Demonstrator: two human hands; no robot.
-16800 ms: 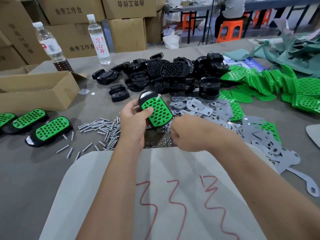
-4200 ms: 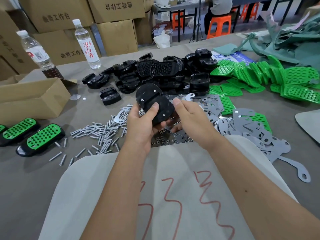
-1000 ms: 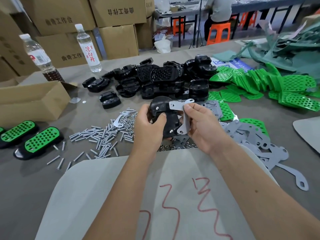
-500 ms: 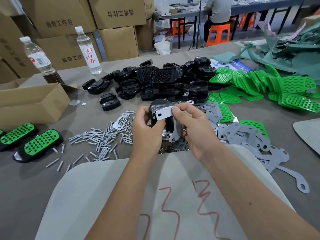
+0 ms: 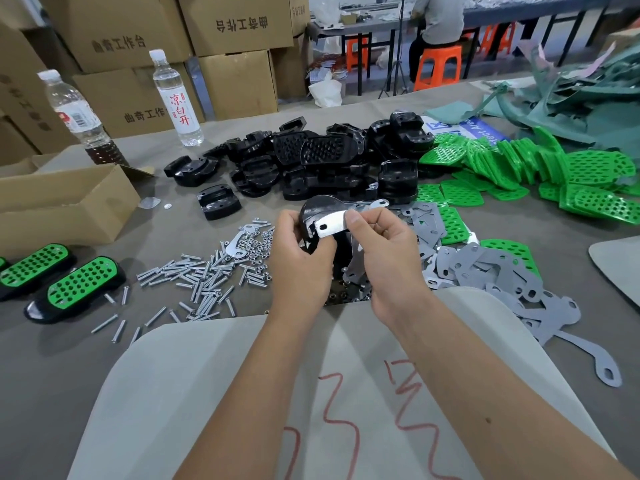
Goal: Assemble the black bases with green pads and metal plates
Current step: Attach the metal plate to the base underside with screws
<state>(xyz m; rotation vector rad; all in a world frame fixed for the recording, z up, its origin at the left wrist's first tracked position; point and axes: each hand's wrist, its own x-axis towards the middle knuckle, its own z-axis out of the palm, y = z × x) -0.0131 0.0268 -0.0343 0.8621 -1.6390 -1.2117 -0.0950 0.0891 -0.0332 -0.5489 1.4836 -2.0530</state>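
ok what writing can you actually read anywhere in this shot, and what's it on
"曲奇工作台": brown cardboard boxes behind the table, upside down on the top one.
"凉白开": red characters on the clear water bottle with white label.
Blue and white printed sheet beside the green pads: partly hidden, not readable.
Second clear bottle's label: too blurred.
Red scrawls on the grey sheet: not legible.

Loose steel screws (image 5: 194, 278) lie left, grey metal plates (image 5: 485, 268) right, black plastic bases (image 5: 311, 164) behind, on the worktop (image 5: 52, 358).
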